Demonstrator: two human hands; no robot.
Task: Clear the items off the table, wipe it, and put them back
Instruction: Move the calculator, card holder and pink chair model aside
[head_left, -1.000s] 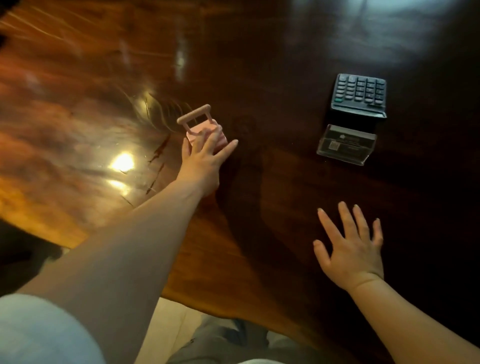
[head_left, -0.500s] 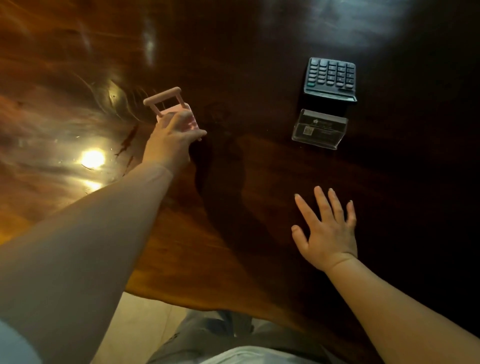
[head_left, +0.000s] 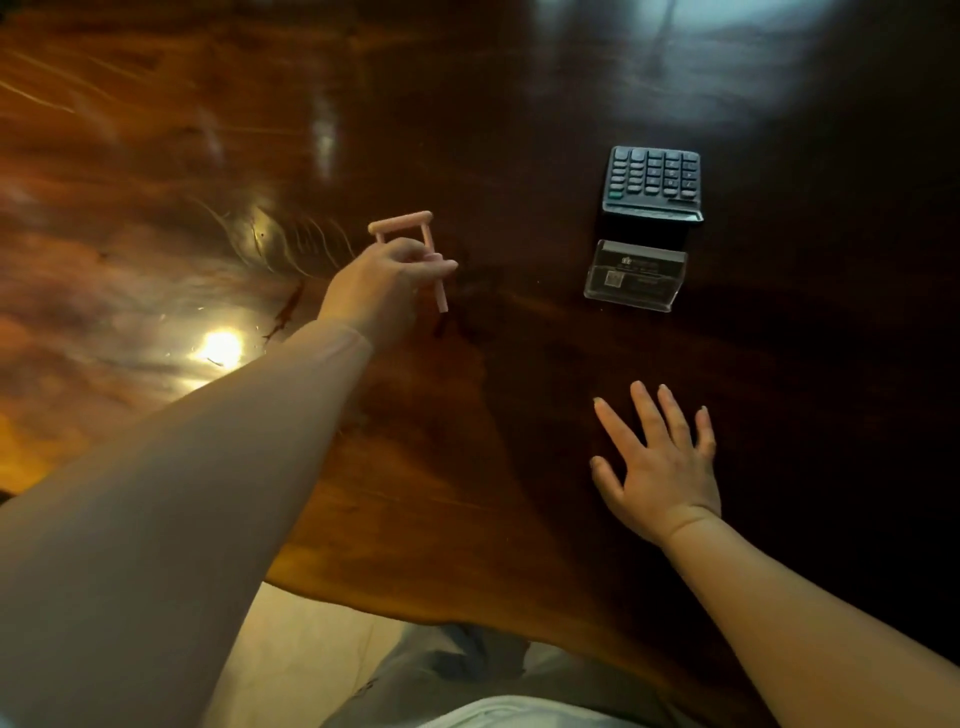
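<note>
- The left hand (head_left: 382, 288) reaches out over the table (head_left: 156, 218), its grip closed around a small pink phone stand (head_left: 410, 244); the stand's rounded top bar and two thin legs stick out above the fingers, and another pink edge shows below them, towards the right; whether the stand touches the wood or hangs just above it cannot be told.
- The right hand (head_left: 660, 467) lies over the dark right part of the table, palm down, fingers spread wide and holding nothing; its grip is open; whether the palm presses on the surface cannot be told.
- A dark calculator (head_left: 652, 182) sits on the table beyond the right hand, keys facing up; one green key shows at its lower left corner.
- Just in front of the calculator, nearer the person, stands a clear plastic card holder (head_left: 634, 275) with cards inside; the print on them is too small to read; the two items are close together, and both lie well apart from the phone stand.
- The polished wood shows a bright lamp reflection (head_left: 221, 347) to the left of the left forearm; the near table edge curves in an uneven line; below it pale floor (head_left: 296, 649) and the person's grey trousers (head_left: 457, 660) are visible.
</note>
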